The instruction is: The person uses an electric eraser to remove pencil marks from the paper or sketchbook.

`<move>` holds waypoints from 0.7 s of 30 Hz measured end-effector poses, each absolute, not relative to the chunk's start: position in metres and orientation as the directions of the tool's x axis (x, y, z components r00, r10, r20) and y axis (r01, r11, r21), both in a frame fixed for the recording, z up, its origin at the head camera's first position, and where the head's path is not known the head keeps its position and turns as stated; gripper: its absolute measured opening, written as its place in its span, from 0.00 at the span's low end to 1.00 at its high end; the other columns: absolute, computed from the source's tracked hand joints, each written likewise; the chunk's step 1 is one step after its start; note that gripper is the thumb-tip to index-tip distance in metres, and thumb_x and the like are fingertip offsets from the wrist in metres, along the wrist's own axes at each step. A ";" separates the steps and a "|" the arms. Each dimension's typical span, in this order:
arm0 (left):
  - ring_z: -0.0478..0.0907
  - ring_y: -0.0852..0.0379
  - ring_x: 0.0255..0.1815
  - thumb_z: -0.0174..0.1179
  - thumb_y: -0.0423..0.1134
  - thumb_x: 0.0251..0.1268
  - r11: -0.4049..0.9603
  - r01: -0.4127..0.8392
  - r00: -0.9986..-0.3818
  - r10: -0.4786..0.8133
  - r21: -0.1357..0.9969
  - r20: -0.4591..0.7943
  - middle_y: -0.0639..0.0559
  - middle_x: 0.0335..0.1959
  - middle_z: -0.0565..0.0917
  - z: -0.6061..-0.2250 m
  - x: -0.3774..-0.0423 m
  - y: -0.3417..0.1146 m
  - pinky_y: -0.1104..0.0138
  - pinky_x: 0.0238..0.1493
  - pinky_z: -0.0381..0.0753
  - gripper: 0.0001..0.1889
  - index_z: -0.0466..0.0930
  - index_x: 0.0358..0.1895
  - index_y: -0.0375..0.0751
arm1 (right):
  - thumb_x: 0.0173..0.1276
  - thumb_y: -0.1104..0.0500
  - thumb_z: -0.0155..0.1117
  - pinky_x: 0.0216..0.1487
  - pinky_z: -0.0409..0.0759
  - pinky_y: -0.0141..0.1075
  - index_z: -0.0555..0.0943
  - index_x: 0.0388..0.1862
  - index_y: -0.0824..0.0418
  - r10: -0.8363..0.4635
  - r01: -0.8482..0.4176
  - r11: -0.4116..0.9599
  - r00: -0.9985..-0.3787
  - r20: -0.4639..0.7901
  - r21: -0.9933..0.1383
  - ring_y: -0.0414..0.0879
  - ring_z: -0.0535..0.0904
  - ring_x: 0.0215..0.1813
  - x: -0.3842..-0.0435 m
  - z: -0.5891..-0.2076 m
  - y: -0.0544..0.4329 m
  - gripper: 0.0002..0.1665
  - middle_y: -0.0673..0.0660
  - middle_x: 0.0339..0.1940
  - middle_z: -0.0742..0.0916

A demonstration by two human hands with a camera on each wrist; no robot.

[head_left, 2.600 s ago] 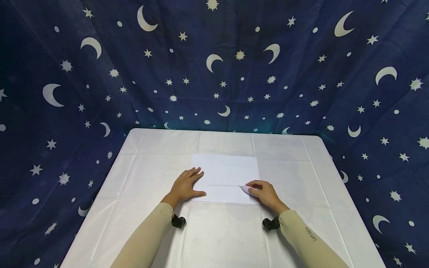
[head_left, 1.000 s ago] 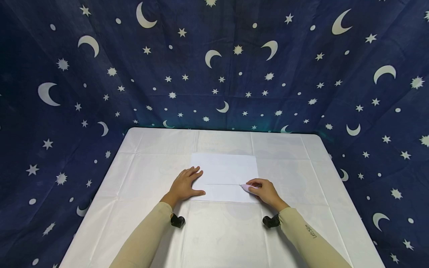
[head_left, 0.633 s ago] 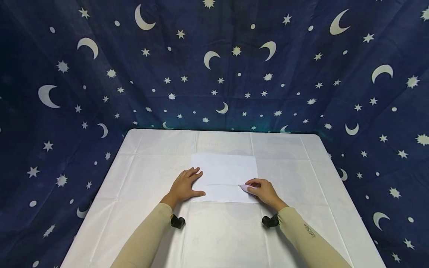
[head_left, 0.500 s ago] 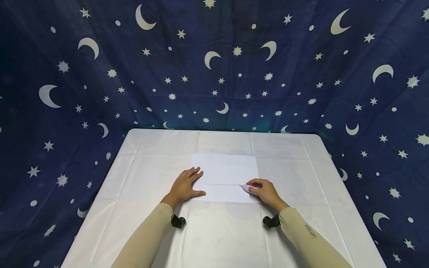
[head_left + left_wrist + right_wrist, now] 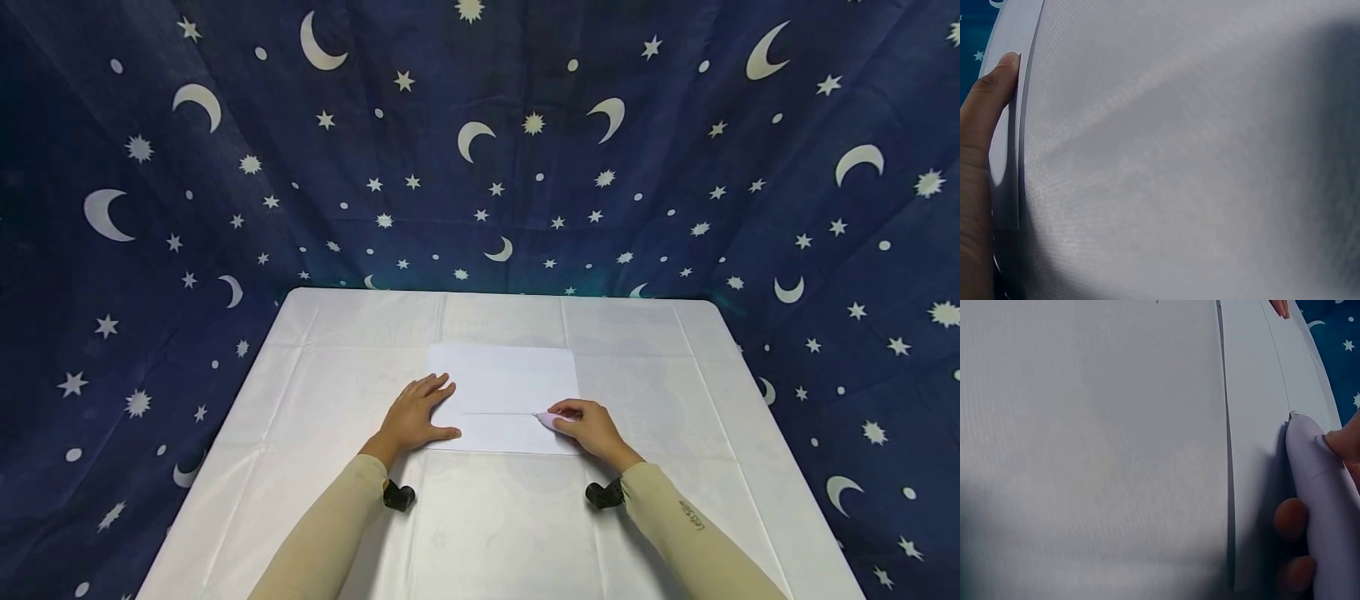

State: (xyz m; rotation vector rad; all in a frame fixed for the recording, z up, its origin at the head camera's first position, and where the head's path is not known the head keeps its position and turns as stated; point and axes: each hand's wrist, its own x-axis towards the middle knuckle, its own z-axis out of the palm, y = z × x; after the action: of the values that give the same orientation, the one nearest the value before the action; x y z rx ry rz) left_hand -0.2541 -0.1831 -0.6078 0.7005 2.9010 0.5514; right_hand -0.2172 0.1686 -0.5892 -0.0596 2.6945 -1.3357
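Observation:
A white sheet of paper (image 5: 510,375) lies on the white-covered table, with a thin dark line running across its lower part. My left hand (image 5: 415,414) rests on the sheet's left side, fingers spread and thumb out; only its thumb (image 5: 999,81) shows clearly in the left wrist view. My right hand (image 5: 595,430) grips a lavender utility knife (image 5: 551,421) near the sheet's right edge. In the right wrist view the rounded body of the knife (image 5: 1322,481) points along the line, and its small tip meets the line's end. The palm side of my right hand is hidden.
White cloth with fold creases covers the table (image 5: 495,533). A dark blue curtain (image 5: 420,150) with moons and stars surrounds its back and sides. Black wrist cameras (image 5: 399,497) sit under both sleeves, close above the cloth.

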 end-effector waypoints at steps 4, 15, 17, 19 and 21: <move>0.51 0.50 0.80 0.64 0.72 0.49 0.824 0.423 -0.888 0.459 0.377 -0.008 0.56 0.78 0.58 -0.608 -0.253 -0.183 0.52 0.80 0.46 0.50 0.63 0.75 0.54 | 0.62 0.60 0.72 0.22 0.77 0.29 0.88 0.43 0.56 -0.090 0.027 0.624 -0.990 -0.106 -0.781 0.41 0.76 0.27 -0.217 -0.587 0.173 0.10 0.58 0.40 0.87; 0.48 0.50 0.80 0.63 0.72 0.50 0.827 0.417 -0.886 0.462 0.377 -0.033 0.56 0.79 0.56 -0.607 -0.252 -0.184 0.52 0.81 0.43 0.50 0.61 0.76 0.54 | 0.62 0.59 0.71 0.22 0.78 0.30 0.88 0.43 0.56 -0.132 0.003 0.655 -0.984 -0.119 -0.755 0.41 0.76 0.29 -0.221 -0.577 0.178 0.10 0.57 0.40 0.86; 0.49 0.50 0.80 0.63 0.72 0.50 0.825 0.420 -0.885 0.464 0.377 -0.030 0.56 0.79 0.57 -0.607 -0.252 -0.185 0.52 0.81 0.43 0.50 0.62 0.76 0.54 | 0.62 0.59 0.71 0.23 0.79 0.30 0.88 0.43 0.56 -0.136 0.006 0.658 -0.983 -0.127 -0.753 0.41 0.76 0.29 -0.221 -0.576 0.177 0.10 0.56 0.40 0.86; 0.49 0.50 0.80 0.63 0.72 0.50 0.824 0.422 -0.884 0.466 0.377 -0.029 0.56 0.79 0.57 -0.606 -0.251 -0.185 0.52 0.81 0.43 0.50 0.62 0.76 0.54 | 0.63 0.59 0.71 0.23 0.79 0.31 0.88 0.43 0.55 -0.144 0.002 0.663 -0.981 -0.130 -0.749 0.42 0.76 0.30 -0.221 -0.575 0.176 0.10 0.56 0.40 0.86; 0.49 0.50 0.80 0.63 0.73 0.50 0.824 0.422 -0.884 0.467 0.377 -0.030 0.56 0.79 0.57 -0.606 -0.251 -0.185 0.52 0.81 0.43 0.50 0.61 0.76 0.54 | 0.63 0.59 0.71 0.24 0.79 0.32 0.88 0.43 0.55 -0.147 0.004 0.662 -0.980 -0.136 -0.749 0.43 0.76 0.30 -0.221 -0.574 0.175 0.09 0.55 0.39 0.86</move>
State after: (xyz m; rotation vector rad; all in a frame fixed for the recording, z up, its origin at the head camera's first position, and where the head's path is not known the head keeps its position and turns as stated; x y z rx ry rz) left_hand -0.2511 -0.1848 -0.6056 0.7058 2.8839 0.5542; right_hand -0.2214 0.1748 -0.5740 -0.1170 2.6922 -1.2142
